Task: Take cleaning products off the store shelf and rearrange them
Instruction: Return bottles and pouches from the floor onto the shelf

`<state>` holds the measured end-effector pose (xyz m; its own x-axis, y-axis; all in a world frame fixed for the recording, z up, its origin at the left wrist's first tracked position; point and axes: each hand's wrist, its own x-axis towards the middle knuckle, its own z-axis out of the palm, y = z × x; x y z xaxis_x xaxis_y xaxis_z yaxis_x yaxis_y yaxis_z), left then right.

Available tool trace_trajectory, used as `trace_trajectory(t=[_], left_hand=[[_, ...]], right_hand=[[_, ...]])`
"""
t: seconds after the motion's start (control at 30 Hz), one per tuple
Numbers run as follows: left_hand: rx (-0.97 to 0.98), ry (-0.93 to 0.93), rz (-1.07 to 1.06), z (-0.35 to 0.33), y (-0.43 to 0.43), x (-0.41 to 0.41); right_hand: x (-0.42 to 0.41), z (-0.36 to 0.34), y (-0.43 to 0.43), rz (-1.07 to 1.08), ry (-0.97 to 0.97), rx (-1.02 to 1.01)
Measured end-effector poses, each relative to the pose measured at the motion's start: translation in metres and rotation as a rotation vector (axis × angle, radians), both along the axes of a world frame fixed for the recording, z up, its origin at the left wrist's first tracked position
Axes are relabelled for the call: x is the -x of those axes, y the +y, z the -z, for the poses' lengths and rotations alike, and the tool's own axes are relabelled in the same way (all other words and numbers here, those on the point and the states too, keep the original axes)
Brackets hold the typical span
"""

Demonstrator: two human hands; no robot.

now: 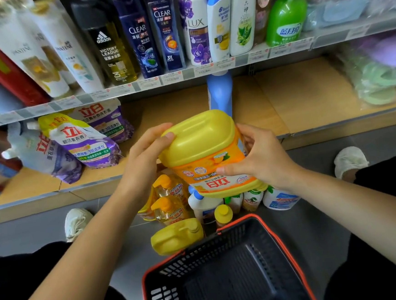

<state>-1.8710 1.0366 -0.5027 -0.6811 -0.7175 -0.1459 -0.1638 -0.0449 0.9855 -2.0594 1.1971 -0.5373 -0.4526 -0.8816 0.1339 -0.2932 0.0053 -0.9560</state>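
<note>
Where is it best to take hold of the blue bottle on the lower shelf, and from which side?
Round its body, probably, coming from the front. The blue bottle stands upright on the lower shelf with bare shelf on both sides, and its top is hidden behind the upper shelf's edge, so reaching from above looks blocked. The left hand and right hand hold the yellow jug.

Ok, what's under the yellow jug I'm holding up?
Bottles on the floor: two orange pump bottles, a white bottle, a yellow-capped bottle, another yellow jug by the basket. The held jug covers the tops of the bottles farther back.
</note>
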Motion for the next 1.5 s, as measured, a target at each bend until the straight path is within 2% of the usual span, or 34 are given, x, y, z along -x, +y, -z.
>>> trace_trajectory(t=[0.13,0.23,0.53,0.7,0.97,1.1,1.2,1.33,1.5], left_hand=[[-0.033,-0.058,-0.003,-0.002,0.006,0.001],[-0.026,-0.025,-0.011,-0.003,0.009,0.0],[0.107,0.028,0.015,0.003,0.01,-0.003],[0.145,0.022,0.018,0.011,0.015,-0.003],[0.238,0.128,-0.089,0.016,0.006,-0.003],[0.194,0.166,-0.143,0.021,0.003,-0.002],[0.123,0.181,-0.173,0.026,0.002,-0.002],[0.029,-0.026,-0.09,0.045,0.003,0.002],[-0.095,-0.253,0.15,0.076,0.028,0.015]], right_hand=[[-0.002,0.001,0.001,-0.051,0.066,-0.01],[-0.002,0.001,0.001,-0.062,0.106,-0.009],[-0.004,-0.004,0.005,-0.081,0.298,-0.01],[-0.008,0.0,0.007,-0.088,0.321,-0.021],[-0.001,0.001,0.003,-0.036,0.15,0.023],[0.003,0.002,0.001,-0.024,0.046,0.024],[0.007,0.005,0.0,0.012,-0.108,0.026],[0.014,0.006,-0.002,0.098,-0.336,0.051],[0.021,0.002,-0.001,0.173,-0.472,0.085]])
